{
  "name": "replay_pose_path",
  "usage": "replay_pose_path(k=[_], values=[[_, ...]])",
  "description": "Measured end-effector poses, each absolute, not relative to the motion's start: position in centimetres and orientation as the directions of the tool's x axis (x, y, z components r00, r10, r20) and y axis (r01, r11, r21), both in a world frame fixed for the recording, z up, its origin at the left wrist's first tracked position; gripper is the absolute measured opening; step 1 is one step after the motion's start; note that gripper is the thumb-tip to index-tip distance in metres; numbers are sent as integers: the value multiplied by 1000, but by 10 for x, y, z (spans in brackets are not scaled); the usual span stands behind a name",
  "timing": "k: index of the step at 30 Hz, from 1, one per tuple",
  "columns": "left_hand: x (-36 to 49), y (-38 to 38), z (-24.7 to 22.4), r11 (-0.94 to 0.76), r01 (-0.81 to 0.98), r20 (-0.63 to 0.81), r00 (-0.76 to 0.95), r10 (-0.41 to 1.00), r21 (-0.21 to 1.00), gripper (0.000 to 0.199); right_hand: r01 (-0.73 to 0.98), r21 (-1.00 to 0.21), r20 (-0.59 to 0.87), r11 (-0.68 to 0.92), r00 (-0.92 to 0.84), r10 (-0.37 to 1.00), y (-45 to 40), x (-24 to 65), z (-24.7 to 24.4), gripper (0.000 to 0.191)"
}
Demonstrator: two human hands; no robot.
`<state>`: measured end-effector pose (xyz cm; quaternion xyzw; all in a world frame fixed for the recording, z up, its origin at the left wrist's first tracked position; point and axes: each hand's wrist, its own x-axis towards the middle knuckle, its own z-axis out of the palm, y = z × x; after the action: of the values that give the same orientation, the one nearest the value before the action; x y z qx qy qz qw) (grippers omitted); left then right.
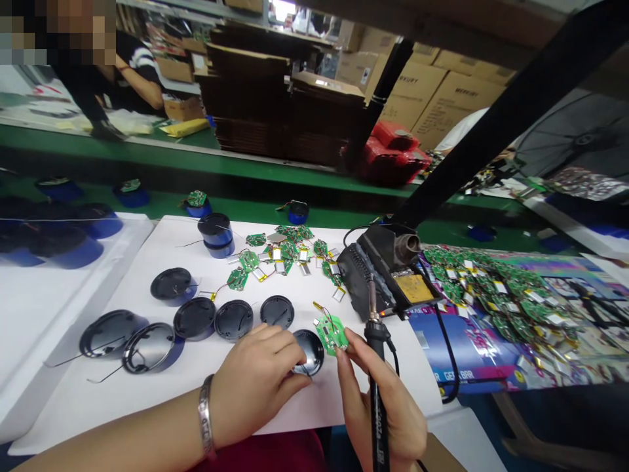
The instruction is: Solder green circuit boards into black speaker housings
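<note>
My left hand (263,373) is closed at the near side of a round black cup (313,354), thumb and fingers pinched at its rim; a thin wire shows by the fingertips. My right hand (378,400) pinches a green circuit board (331,333) between thumb and finger, just right of that cup. A soldering iron (377,347) lies in the same hand, its tip pointing up and away. Several more black cups, such as one (234,319) with its open side up, stand left of and beyond my left hand.
Green boards with small batteries (289,249) are heaped behind the cups. A soldering stand (378,269) is at the centre right, with more boards (491,288) beyond. A white foam tray (132,242) lies left. Across the green bench (171,157) is a person.
</note>
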<state>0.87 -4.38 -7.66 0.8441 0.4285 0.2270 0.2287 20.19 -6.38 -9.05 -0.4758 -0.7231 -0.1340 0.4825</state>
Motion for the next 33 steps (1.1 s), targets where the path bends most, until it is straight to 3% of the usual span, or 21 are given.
replay_pose_path(k=[5,8,10,17,23,26,33], values=[[19,-40,-72,-481,634,161,495,854,605,17,836,-262,830,482,-59,554,-63,203,-89,40],[21,-36,-65,-481,648,114,523,845,591,7,844,-256,831,470,-56,554,-62,204,-89,38],[20,-34,-62,-488,657,103,533,840,574,14,852,-249,837,460,-49,544,-62,205,-89,37],[11,-33,-63,-523,549,172,565,807,652,8,850,-261,838,457,-36,544,-60,202,-93,35],[21,-30,-68,-399,741,173,367,914,540,15,877,-241,848,415,-18,529,-60,202,-93,41],[25,-27,-66,-419,773,125,412,902,476,12,887,-223,857,404,-20,516,-60,205,-92,43],[12,-32,-62,-283,645,121,283,951,710,12,845,-287,819,452,-29,573,-67,200,-97,46]])
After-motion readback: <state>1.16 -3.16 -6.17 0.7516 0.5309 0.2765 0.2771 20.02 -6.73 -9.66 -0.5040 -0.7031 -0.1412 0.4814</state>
